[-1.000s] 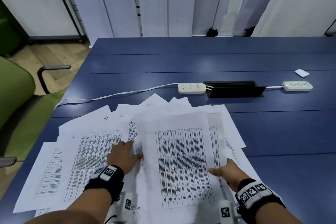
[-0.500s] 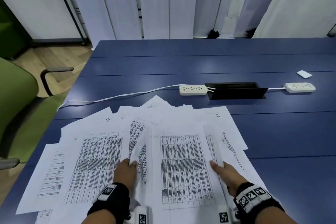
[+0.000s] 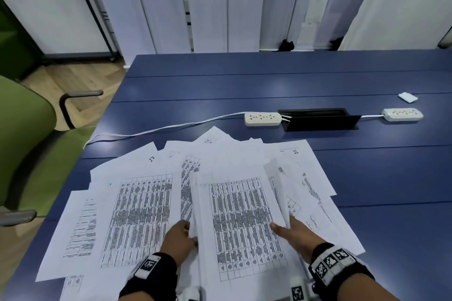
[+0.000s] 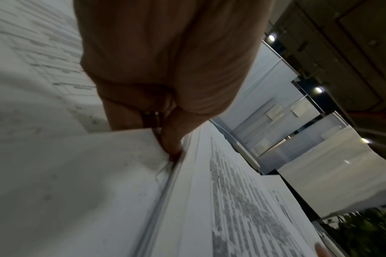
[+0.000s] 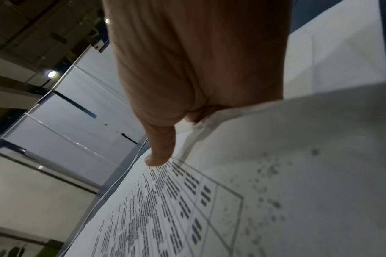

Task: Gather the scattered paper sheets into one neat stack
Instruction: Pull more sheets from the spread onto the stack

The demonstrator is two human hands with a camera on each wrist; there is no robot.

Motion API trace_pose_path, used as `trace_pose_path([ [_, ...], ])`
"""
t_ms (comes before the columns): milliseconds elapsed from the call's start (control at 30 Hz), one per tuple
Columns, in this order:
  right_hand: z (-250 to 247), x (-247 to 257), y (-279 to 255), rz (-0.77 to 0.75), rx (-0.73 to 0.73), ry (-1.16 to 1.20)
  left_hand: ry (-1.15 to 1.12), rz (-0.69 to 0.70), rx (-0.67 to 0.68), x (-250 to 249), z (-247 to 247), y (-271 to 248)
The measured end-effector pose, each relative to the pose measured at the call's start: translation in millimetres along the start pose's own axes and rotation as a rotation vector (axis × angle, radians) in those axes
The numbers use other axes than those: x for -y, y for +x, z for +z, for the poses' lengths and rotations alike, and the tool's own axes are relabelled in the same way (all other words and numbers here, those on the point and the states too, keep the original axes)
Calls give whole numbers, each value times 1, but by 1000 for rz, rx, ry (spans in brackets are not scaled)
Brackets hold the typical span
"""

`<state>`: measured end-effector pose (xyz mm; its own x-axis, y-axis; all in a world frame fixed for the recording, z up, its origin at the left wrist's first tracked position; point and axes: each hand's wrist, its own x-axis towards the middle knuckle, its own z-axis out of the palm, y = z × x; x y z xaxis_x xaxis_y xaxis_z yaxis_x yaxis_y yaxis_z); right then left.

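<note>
Printed paper sheets lie fanned over the near part of the blue table (image 3: 367,178). A partly gathered stack (image 3: 239,215) of table-printed sheets sits in the middle between my hands. My left hand (image 3: 190,232) grips the stack's left edge, with fingers curled at the sheet edges (image 4: 172,153). My right hand (image 3: 283,223) holds the right edge: its thumb (image 5: 161,156) lies on the top sheet and the fingers are hidden under the paper. Loose sheets spread to the left (image 3: 137,215), far left (image 3: 75,227) and right (image 3: 315,193).
Behind the papers lie two white power strips (image 3: 263,119) (image 3: 402,115), a black cable box (image 3: 318,120) and a white cable (image 3: 159,127). A small white object (image 3: 407,97) sits at the far right. A green chair (image 3: 24,142) stands off the table's left edge.
My left hand left the loose sheets and took the stack's left edge. My right hand shifted inward along the right edge. The stack slid slightly toward me.
</note>
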<state>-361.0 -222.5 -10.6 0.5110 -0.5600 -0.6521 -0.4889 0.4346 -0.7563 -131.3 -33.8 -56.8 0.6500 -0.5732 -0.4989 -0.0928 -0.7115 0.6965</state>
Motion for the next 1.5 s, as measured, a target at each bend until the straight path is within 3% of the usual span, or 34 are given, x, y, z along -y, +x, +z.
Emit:
trace_pose_path([
  [200,6,-14,9,-15,43,22,34,-12,159,-14,21,-13],
  [300,5,-22,11,-13,-62,-24,-8,-74,234,-17,19,-10],
  [433,-10,-27,12,-22,-262,-111,-64,-80,68,-9,5,3],
  [500,-6,-25,9,-9,-222,-125,-64,-20,30,-18,6,-4],
  [600,8,-29,12,10,-67,-65,39,51,139,-37,19,-16],
  [733,6,-37,19,3,-159,-46,110,102,207,-39,14,-8],
  [833,-5,-41,18,-43,-281,-75,14,112,68,-26,-16,5],
  [933,-12,-33,16,-155,-393,-82,19,58,-307,1,-66,12],
  [1000,-15,-22,15,-171,-403,-45,109,-94,-507,30,-101,16],
  [1033,-16,-16,14,-164,-397,-4,147,-207,-531,46,-115,17],
  [1100,-13,-4,13,-138,-368,89,241,-395,-466,81,-134,20],
  [1167,-1,7,13,-124,-306,129,380,-433,-389,104,-142,18],
  [1233,17,16,16,-109,-239,133,383,-395,-392,111,-144,14],
  [1333,47,19,24,-38,-138,157,102,-318,-398,105,-146,9],
  [1500,104,20,38,21,-24,120,-13,-139,-198,101,-142,11],
])
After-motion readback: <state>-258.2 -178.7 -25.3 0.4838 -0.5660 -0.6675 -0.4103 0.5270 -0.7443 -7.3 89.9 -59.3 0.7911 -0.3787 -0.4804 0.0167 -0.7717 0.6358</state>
